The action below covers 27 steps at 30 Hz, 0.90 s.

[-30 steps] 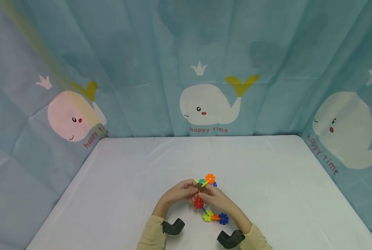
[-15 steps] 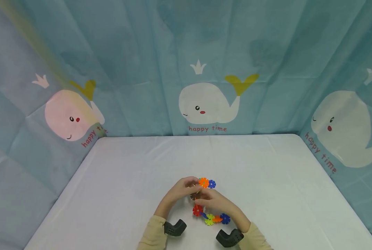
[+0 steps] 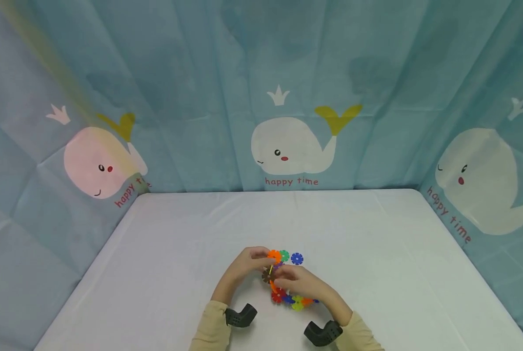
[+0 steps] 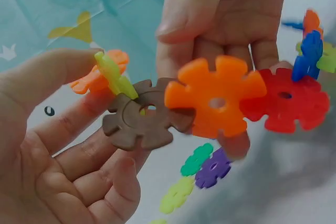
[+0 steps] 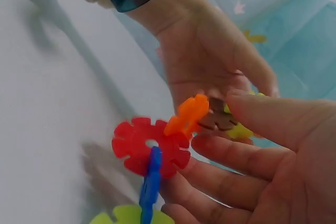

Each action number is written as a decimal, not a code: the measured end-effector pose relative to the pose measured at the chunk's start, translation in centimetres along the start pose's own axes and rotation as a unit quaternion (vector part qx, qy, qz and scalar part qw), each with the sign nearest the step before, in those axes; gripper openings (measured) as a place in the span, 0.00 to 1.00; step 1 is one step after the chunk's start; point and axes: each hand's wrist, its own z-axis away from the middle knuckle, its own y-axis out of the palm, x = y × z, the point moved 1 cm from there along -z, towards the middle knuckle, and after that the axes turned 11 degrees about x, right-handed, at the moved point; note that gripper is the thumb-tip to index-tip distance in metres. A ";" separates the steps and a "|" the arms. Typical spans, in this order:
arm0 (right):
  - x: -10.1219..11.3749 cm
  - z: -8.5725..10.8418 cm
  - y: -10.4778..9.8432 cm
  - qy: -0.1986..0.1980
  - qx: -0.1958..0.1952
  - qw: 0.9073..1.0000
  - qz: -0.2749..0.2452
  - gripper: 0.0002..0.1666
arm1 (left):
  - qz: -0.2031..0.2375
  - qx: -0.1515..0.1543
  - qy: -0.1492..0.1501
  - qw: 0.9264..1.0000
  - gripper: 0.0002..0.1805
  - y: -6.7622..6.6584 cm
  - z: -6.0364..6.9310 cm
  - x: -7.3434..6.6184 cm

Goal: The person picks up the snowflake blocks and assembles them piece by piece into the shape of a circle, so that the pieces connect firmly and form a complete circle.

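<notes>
In the head view the left hand [image 3: 242, 267] pinches an orange flower disc [image 3: 273, 256] joined to a yellow one; the left wrist view shows this orange disc [image 4: 109, 73] between thumb and index finger. From there a chain of slotted discs runs through a brown disc [image 4: 144, 114] and another orange disc [image 4: 218, 100] to a red disc [image 4: 286, 100], then blue and yellow-green ones. The right hand [image 3: 307, 282] holds the chain near the brown and orange discs, its fingers [image 5: 231, 153] curled behind; exact contact is partly hidden.
A blue disc [image 3: 297, 258] and a green disc [image 3: 284, 255] lie beyond the hands on the white table [image 3: 353, 229]. Beside the green disc is a purple one [image 4: 213, 168], with a yellow-green disc [image 4: 177, 194] near it. Whale-print curtains surround the table.
The left hand has shifted slightly left, bringing the upper orange disc with it. The brown disc has moved left and down, and the green and blue discs beyond are more exposed.
</notes>
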 end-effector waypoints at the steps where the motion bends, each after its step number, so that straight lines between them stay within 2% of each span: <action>1: 0.0 0.0 -0.1 -0.002 -0.001 1.000 0.003 0.14 | -0.007 -0.002 -0.002 1.000 0.13 -0.2 0.0 0.0; 6: 0.0 0.2 -0.7 -0.006 -0.014 1.000 0.012 0.14 | -0.030 0.012 0.003 0.999 0.14 -1.1 0.1 0.3; 12: -0.4 -0.2 -1.1 -0.021 -0.051 0.998 0.035 0.14 | -0.030 0.042 0.005 0.999 0.14 -2.2 0.6 0.4; 14: -0.9 -0.7 -1.0 -0.024 -0.067 0.996 0.051 0.14 | -0.026 0.052 0.012 0.998 0.14 -2.7 1.1 0.4; 16: -1.7 -1.3 -0.7 -0.027 -0.080 0.992 0.088 0.16 | -0.027 0.052 0.016 0.998 0.14 -3.1 1.4 0.4; 18: -2.4 -1.8 -0.3 -0.029 -0.099 0.982 0.158 0.19 | -0.023 0.044 0.012 0.999 0.13 -3.4 1.7 0.5; 21: -3.2 -2.5 0.4 -0.026 -0.126 0.956 0.262 0.21 | -0.018 0.024 -0.009 1.000 0.13 -3.8 1.9 0.7; 23: -3.4 -2.8 0.8 -0.028 -0.152 0.943 0.293 0.18 | -0.010 0.012 -0.023 1.000 0.13 -3.9 1.9 0.8; 25: -3.4 -2.9 1.0 -0.028 -0.171 0.936 0.305 0.16 | -0.007 0.006 -0.030 0.999 0.14 -3.8 1.8 0.8; 27: -3.3 -3.0 1.0 -0.031 -0.172 0.929 0.326 0.18 | -0.003 0.003 -0.032 0.999 0.14 -3.7 1.7 0.8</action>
